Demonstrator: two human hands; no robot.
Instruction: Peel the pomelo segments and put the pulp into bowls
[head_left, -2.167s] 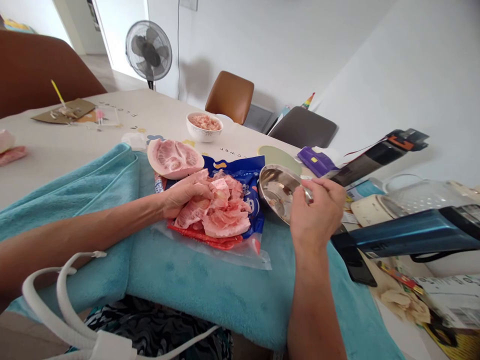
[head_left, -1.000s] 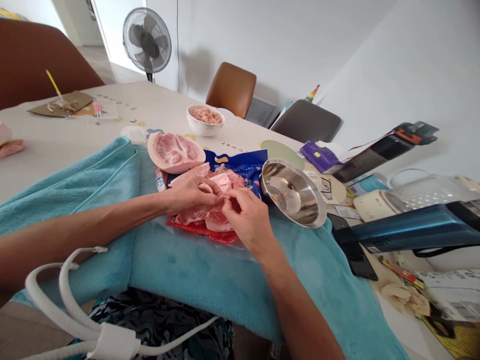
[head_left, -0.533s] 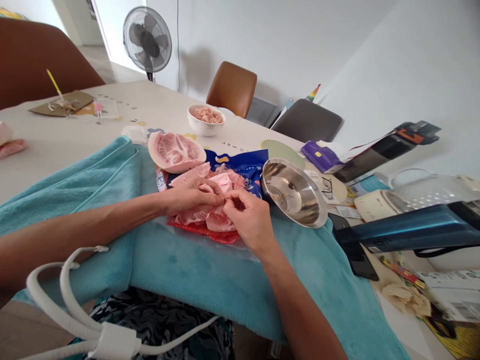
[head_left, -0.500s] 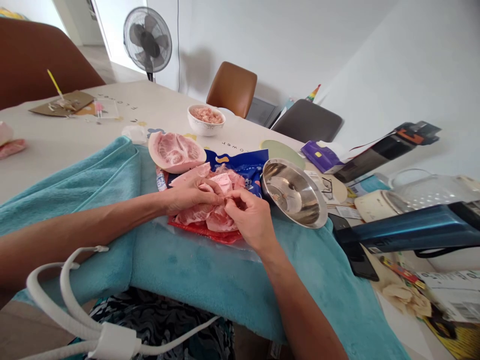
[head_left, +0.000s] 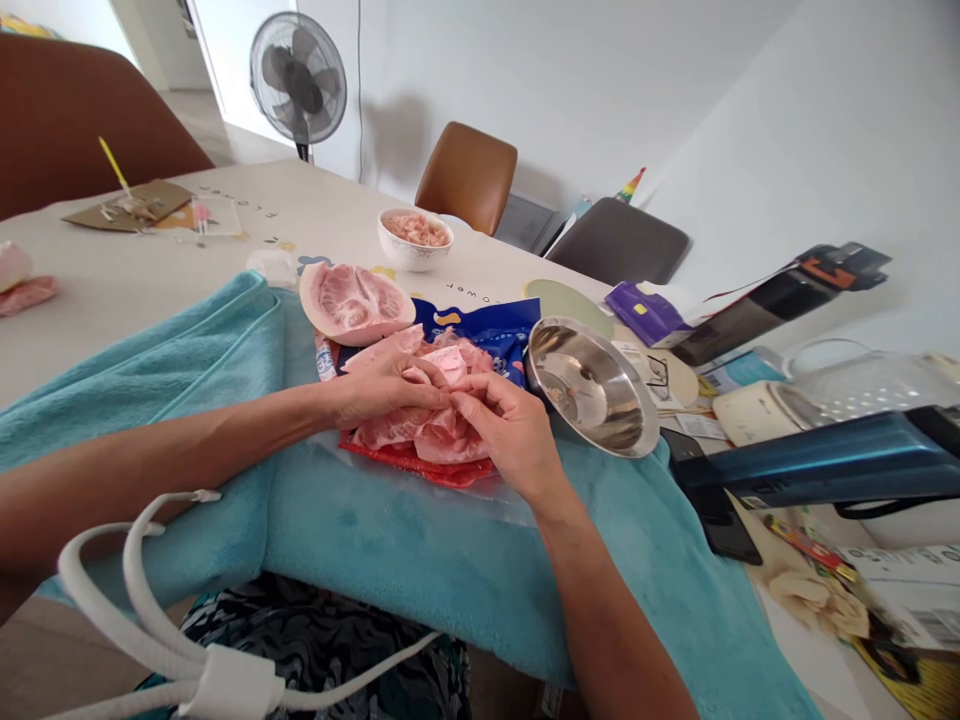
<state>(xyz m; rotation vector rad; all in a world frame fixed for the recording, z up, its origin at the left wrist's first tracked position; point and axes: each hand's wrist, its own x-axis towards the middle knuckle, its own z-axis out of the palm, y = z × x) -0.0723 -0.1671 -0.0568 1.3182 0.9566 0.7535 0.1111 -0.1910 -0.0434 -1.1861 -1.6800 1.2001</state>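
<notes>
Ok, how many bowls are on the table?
2: a white bowl at the far side, a steel bowl beside the right hand. A clear vessel far right may be another.

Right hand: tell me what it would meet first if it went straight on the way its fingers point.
The right hand points left and away, into the pomelo pieces, which its fingertips seem to touch. Pushing on, it would probably meet the left hand next; depth is unclear.
</notes>
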